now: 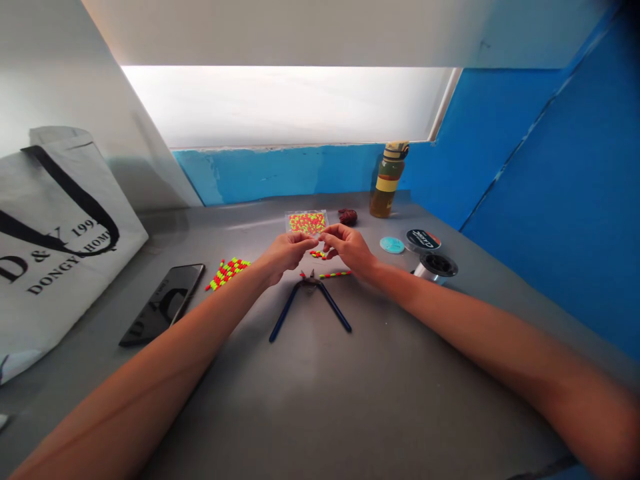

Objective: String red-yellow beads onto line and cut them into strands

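Observation:
My left hand [289,253] and my right hand [347,248] meet fingertip to fingertip above the table, both pinched closed. Whatever lies between the fingers is too small to make out. Beneath them are a few loose red and yellow-green beads [318,255]. A short row of the same beads [335,274] lies by my right wrist. Blue-handled pliers [311,283] rest with their jaws toward my hands and their handles spread toward me. Just beyond my fingers sits a clear bag of beads [307,222]. Left of my left hand is a patch of beads laid in rows [230,273].
A dark phone [164,303] and a white tote bag [60,247] occupy the left side. To the right are a light-blue disc [392,245], a black-labelled round spool [423,241] and a clear line spool [436,265]. Toward the wall stand a bottle [388,183] and a dark red bundle [348,217].

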`<state>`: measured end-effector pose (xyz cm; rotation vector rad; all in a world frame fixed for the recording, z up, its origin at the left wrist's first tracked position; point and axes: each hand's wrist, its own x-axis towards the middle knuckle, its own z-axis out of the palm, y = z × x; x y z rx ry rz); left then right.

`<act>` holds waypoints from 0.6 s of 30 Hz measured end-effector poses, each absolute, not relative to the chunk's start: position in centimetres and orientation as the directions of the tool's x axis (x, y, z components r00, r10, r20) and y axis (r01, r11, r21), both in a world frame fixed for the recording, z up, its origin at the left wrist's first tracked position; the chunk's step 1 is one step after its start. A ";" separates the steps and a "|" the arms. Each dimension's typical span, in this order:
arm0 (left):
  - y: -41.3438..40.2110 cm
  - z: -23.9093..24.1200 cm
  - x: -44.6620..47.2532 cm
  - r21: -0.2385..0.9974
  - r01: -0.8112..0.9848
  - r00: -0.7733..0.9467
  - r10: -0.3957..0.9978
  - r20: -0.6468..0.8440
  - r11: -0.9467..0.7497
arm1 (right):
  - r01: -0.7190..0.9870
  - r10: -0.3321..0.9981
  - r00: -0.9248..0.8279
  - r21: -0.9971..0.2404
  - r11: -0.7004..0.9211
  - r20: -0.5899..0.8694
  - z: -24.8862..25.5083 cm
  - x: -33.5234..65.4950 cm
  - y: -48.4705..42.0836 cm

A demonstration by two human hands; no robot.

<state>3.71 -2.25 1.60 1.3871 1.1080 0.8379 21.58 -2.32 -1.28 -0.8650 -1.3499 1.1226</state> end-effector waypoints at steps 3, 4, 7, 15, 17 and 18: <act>-2.3 1.6 3.7 0.983 0.179 0.265 0.959 -0.097 0.050 | -0.106 0.955 -0.099 -0.957 0.269 0.280 -1.2 21.5 -2.4; -2.3 1.7 3.7 0.982 0.181 0.254 0.962 -0.096 0.051 | -0.104 0.956 -0.097 -0.958 0.269 0.279 -1.2 21.5 -2.4; -2.4 1.8 3.8 0.981 0.186 0.246 0.964 -0.098 0.052 | -0.094 0.956 -0.088 -0.958 0.272 0.280 -1.1 21.6 -2.4; -2.1 1.0 4.0 0.996 0.075 0.261 0.963 -0.067 0.049 | -0.110 0.954 -0.048 -0.950 0.291 0.298 -1.6 21.8 -1.9; -2.2 0.9 4.0 0.994 0.078 0.269 0.959 -0.091 0.073 | -0.115 0.953 -0.046 -0.950 0.292 0.299 -1.6 21.8 -1.7; -2.2 1.0 4.0 0.993 0.082 0.273 0.956 -0.107 0.087 | -0.111 0.954 -0.047 -0.950 0.291 0.298 -1.7 21.8 -1.7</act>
